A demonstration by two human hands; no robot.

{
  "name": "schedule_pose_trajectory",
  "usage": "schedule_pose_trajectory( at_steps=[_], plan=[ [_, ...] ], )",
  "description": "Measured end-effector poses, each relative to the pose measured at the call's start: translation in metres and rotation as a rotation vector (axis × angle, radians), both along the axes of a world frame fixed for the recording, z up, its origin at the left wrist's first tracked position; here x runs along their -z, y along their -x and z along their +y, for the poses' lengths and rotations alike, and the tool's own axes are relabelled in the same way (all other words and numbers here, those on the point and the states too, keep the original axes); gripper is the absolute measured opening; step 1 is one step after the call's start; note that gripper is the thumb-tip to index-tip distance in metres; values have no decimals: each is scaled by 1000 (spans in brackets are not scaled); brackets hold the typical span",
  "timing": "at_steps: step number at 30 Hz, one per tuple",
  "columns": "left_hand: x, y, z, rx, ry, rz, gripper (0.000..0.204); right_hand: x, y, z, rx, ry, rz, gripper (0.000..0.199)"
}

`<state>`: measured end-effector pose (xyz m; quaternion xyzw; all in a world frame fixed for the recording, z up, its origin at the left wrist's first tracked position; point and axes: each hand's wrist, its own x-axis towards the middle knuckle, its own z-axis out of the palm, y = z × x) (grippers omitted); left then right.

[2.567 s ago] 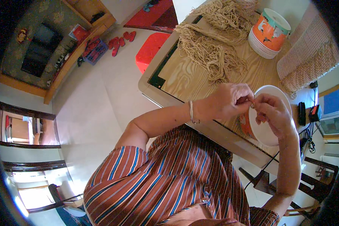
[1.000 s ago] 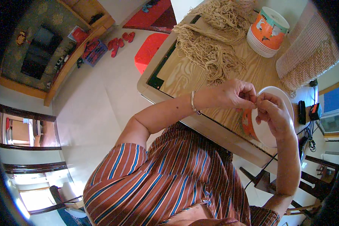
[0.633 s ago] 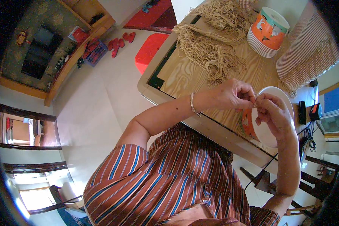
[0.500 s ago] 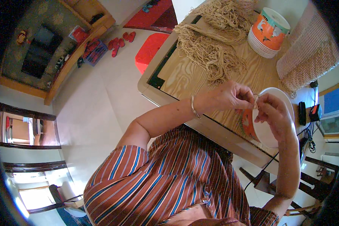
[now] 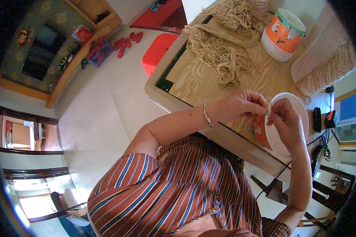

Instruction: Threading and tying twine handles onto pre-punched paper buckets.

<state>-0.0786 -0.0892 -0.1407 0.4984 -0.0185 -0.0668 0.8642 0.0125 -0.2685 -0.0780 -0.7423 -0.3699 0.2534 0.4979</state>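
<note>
An orange paper bucket (image 5: 260, 132) with a white inside (image 5: 279, 138) lies tipped near the table's right front edge, its mouth turned toward the right. At its rim my left hand (image 5: 247, 106) is closed in a pinch, with a bangle on the wrist. My right hand (image 5: 287, 122) reaches over the mouth, its fingers also pinched together, close against the left fingertips. Between them shows a short piece of pale cord (image 5: 268, 112), with a thin loop standing up from it. The fingers hide how the cord meets the rim.
Tangled beige cord (image 5: 225, 51) lies in heaps on the wood-patterned table (image 5: 194, 87). A stack of orange paper buckets (image 5: 283, 35) stands beyond, beside a striped woven cloth (image 5: 324, 59). Black cables (image 5: 324, 144) hang at the right. A red stool (image 5: 157, 53) stands left of the table.
My hands have shifted slightly around the pale cord at the rim. The right fingers have turned a little and the bucket's mouth shows somewhat more. The other things have not moved.
</note>
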Motion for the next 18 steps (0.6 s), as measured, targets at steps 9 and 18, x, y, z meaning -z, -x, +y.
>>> schedule_pose_trajectory(
  at_steps=[9,18],
  plan=[
    [-4,-2,2,0,-107,-87,17,-4,7,-3,-26,51,-256,9],
    [-12,-4,10,15,-287,-108,16,-7,9,-4,-35,87,-320,8]
  ],
)
